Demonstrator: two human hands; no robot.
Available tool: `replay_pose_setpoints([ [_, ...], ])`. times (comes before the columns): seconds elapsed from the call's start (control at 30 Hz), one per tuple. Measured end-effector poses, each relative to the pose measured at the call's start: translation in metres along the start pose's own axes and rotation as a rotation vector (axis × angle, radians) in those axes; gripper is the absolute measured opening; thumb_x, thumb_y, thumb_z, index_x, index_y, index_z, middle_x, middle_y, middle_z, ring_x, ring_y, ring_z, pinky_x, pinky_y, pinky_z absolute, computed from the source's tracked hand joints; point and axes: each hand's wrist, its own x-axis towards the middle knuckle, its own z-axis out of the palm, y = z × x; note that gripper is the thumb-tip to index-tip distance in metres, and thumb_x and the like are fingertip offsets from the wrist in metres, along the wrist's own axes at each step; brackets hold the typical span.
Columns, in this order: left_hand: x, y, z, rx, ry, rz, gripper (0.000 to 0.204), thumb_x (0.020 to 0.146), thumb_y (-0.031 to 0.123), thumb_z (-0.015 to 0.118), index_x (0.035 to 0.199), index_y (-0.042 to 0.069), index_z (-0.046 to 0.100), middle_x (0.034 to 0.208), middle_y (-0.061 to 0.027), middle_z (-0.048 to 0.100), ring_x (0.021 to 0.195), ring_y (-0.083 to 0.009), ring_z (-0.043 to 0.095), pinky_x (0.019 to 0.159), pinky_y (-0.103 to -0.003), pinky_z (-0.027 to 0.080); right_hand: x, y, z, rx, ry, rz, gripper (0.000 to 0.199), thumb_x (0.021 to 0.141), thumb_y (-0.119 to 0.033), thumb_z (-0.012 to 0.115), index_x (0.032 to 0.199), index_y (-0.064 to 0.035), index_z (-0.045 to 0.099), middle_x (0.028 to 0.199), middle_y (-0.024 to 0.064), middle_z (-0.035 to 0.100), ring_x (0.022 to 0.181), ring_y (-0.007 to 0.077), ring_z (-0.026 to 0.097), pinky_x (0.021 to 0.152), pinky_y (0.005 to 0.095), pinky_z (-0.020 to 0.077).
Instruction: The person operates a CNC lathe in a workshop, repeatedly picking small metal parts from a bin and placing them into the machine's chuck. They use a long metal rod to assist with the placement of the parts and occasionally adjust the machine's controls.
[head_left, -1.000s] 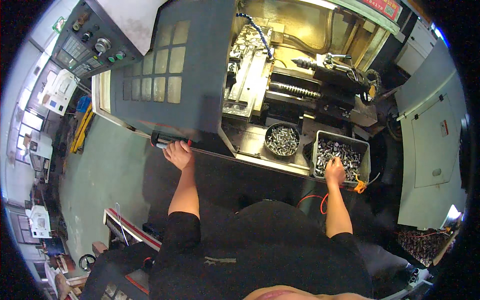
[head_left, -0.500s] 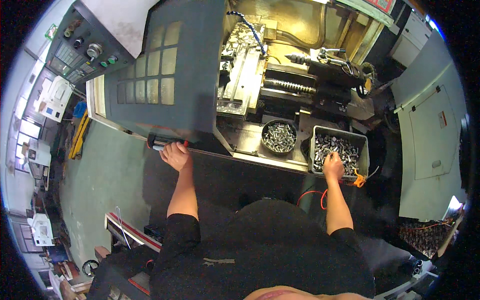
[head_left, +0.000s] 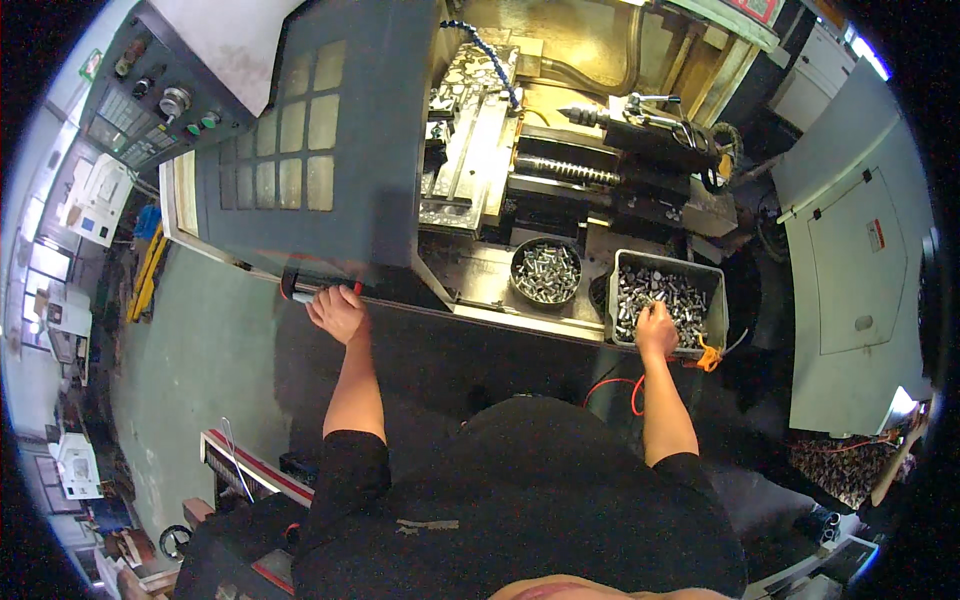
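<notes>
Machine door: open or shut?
Open. The door sits slid left, left hand on its handle, leaving the machine bed and chuck area exposed.

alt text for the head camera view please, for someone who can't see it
Seen from above, a person stands at an open metalworking machine, left hand gripping the handle of its dark sliding door and right hand reaching into a grey rectangular bin of small metal parts. A round bowl of similar parts sits beside the bin, and a control panel is at upper left.
</notes>
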Motion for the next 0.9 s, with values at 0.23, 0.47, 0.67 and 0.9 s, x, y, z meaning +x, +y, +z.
replay_pose_setpoints([
  [0.23, 0.0008, 0.0041, -0.0054, -0.027, -0.025, -0.005, 0.032, 0.097, 0.031, 0.049, 0.094, 0.007, 0.070, 0.107, -0.0104, 0.067, 0.118, -0.0296, 0.056, 0.115, -0.056, 0.029, 0.0009, -0.0007, -0.0014, -0.013, -0.019, 0.006, 0.025, 0.094, -0.033, 0.056, 0.100, -0.0109, 0.064, 0.095, 0.0154, 0.071, 0.084, 0.0394, 0.068, 0.072, 0.0525, 0.0525],
  [0.47, 0.0006, 0.0048, -0.0063, -0.022, -0.030, -0.008, 0.033, 0.098, 0.032, 0.048, 0.094, 0.007, 0.070, 0.108, -0.0107, 0.067, 0.119, -0.0292, 0.057, 0.115, -0.056, 0.030, 0.0004, -0.0020, -0.0018, -0.014, -0.026, 0.022, 0.024, 0.094, -0.032, 0.056, 0.101, -0.0116, 0.064, 0.097, 0.0149, 0.072, 0.087, 0.0384, 0.069, 0.072, 0.0521, 0.0526],
  [0.67, -0.0005, 0.0018, -0.0014, -0.014, -0.007, -0.001, 0.034, 0.098, 0.032, 0.047, 0.095, 0.007, 0.070, 0.108, -0.0108, 0.067, 0.119, -0.0294, 0.057, 0.114, -0.056, 0.030, 0.0018, -0.0016, -0.0032, -0.020, -0.046, 0.026, 0.026, 0.093, -0.034, 0.059, 0.106, -0.0135, 0.065, 0.097, 0.0146, 0.072, 0.088, 0.0388, 0.069, 0.074, 0.0513, 0.0534],
  [0.9, -0.0009, 0.0046, -0.0043, -0.026, -0.025, -0.008, 0.034, 0.098, 0.032, 0.046, 0.095, 0.007, 0.070, 0.108, -0.0100, 0.066, 0.120, -0.0290, 0.056, 0.115, -0.056, 0.030, 0.0013, 0.0015, -0.0007, -0.037, -0.030, 0.016, 0.027, 0.093, -0.034, 0.059, 0.108, -0.0134, 0.066, 0.098, 0.0143, 0.072, 0.089, 0.0379, 0.069, 0.075, 0.0509, 0.0535],
])
